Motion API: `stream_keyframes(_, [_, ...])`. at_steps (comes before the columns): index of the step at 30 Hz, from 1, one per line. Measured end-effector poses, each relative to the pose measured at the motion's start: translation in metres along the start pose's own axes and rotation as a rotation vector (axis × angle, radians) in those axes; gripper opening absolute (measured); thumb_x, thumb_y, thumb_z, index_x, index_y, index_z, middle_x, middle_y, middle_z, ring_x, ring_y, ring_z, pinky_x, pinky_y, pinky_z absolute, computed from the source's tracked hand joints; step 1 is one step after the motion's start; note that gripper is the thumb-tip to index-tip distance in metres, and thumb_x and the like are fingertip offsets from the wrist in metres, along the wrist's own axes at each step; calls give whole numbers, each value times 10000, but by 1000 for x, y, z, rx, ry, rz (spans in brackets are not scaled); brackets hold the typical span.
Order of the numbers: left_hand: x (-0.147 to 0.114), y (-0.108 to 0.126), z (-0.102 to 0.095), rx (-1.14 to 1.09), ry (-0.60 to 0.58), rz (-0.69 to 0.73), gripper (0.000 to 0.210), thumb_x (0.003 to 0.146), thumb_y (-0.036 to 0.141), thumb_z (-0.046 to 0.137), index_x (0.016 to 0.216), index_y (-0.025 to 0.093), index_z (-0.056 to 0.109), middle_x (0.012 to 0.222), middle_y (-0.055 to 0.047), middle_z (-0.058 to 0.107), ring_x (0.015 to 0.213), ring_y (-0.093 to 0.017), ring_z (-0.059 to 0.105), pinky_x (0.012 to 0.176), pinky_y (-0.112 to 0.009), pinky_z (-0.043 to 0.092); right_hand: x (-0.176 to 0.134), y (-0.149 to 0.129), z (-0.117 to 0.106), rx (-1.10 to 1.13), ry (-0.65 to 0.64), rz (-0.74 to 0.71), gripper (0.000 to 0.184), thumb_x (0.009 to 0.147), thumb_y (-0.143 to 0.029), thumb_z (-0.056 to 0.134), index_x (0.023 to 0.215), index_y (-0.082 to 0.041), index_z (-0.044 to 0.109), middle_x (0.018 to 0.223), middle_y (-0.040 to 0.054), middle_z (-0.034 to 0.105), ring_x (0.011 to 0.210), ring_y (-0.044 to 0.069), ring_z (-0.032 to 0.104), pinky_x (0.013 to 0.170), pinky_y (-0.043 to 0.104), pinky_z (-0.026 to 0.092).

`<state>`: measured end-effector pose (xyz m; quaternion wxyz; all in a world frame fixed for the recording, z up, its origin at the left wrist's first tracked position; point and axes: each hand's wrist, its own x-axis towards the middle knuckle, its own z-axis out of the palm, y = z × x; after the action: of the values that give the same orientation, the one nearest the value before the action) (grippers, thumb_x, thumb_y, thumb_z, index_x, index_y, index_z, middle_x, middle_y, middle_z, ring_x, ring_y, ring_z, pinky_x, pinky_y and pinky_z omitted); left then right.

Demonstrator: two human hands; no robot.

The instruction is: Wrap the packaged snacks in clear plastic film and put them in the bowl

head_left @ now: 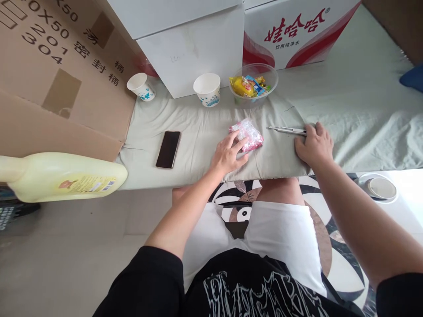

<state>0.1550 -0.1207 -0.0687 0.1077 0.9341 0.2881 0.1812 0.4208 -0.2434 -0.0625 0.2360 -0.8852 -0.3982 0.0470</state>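
Observation:
My left hand rests on the near left part of a small packet in shiny clear and pink wrapping. Its fingers are spread over the top, with the thumb apart near the packet's front edge. To the right, a slim silver utility knife lies along the cloth, its blade tip pointing left at the packet. My right hand is closed around the knife's right end, palm down, partly hiding the handle. A gap separates the knife tip from the packet.
Behind the packet stand a clear bowl of wrapped snacks and two paper cups. A phone lies left. White cartons line the back. A brown carton and a yellow bottle are at the left.

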Motion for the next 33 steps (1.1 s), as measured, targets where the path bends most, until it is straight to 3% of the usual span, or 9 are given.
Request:
stream_keyframes(4, [0, 2, 0, -6, 1, -11, 570, 895, 405, 649, 1447, 271, 601, 1476, -132, 515, 1327, -330, 559, 1098, -489, 474, -8, 1, -2, 32, 4, -72, 247, 843, -344, 539, 1015, -202, 645, 1236, 192, 669, 1234, 371, 549, 1068, 566, 394])
stream_keyframes(6, [0, 3, 0, -1, -5, -4, 573, 902, 407, 640, 1455, 265, 594, 1468, -138, 519, 1338, -331, 549, 1098, -486, 470, -16, -2, -7, 44, -3, -28, 239, 831, -376, 546, 1000, -226, 623, 1029, 143, 689, 1066, 345, 613, 972, 544, 463])
stream_keyframes(9, [-1, 5, 0, 10, -10, 9, 578, 907, 413, 631, 1458, 245, 586, 1482, -155, 515, 1377, -348, 517, 1110, -499, 451, -30, -8, -19, 93, 15, 47, 316, 838, -397, 525, 1110, -249, 587, 882, 88, 655, 846, 309, 634, 825, 488, 505])
stream_keyframes(12, [-2, 4, 0, -6, -6, 25, 580, 919, 418, 602, 1464, 224, 561, 1492, -157, 532, 1408, -343, 496, 1107, -491, 447, -46, -15, -34, 158, 53, -34, 359, 836, -342, 507, 1180, -265, 575, 840, 60, 654, 778, 288, 635, 768, 450, 509])
stream_keyframes(16, [-3, 2, -1, -31, 2, 60, 566, 940, 461, 562, 1426, 171, 561, 1501, -167, 559, 1420, -313, 499, 1098, -457, 451, -58, -37, -44, 218, 122, -226, 332, 834, -281, 512, 1127, -270, 667, 805, 34, 687, 716, 228, 651, 748, 392, 532])
stream_keyframes(20, [-4, 2, -4, -8, -14, 74, 524, 952, 479, 559, 1408, 222, 578, 1486, -148, 572, 1378, -308, 534, 1066, -469, 464, -51, -71, -37, 243, 172, -352, 340, 890, -319, 521, 1122, -219, 749, 800, 58, 746, 594, 174, 619, 682, 331, 518])
stream_keyframes(24, [-4, 4, -4, 11, -5, 76, 524, 939, 464, 585, 1400, 215, 598, 1459, -152, 582, 1350, -308, 552, 1057, -455, 470, -38, -88, -22, 121, 67, -394, 375, 922, -338, 495, 1154, -230, 769, 939, 91, 794, 713, 228, 699, 680, 332, 495])
stream_keyframes(27, [-3, 4, -2, 7, -1, 72, 541, 942, 464, 575, 1413, 201, 597, 1452, -160, 577, 1317, -309, 571, 1040, -450, 480, -44, -70, -23, -14, -4, -380, 386, 917, -345, 485, 1164, -268, 772, 874, 75, 791, 724, 257, 703, 625, 329, 451])
stream_keyframes(33, [-1, 6, -1, -3, 17, 42, 500, 923, 416, 576, 1387, 233, 610, 1382, -128, 606, 1289, -311, 562, 1063, -466, 444, -73, 8, -55, 4, -1, -301, 362, 868, -354, 519, 1111, -239, 761, 718, 61, 718, 606, 220, 641, 621, 330, 465])
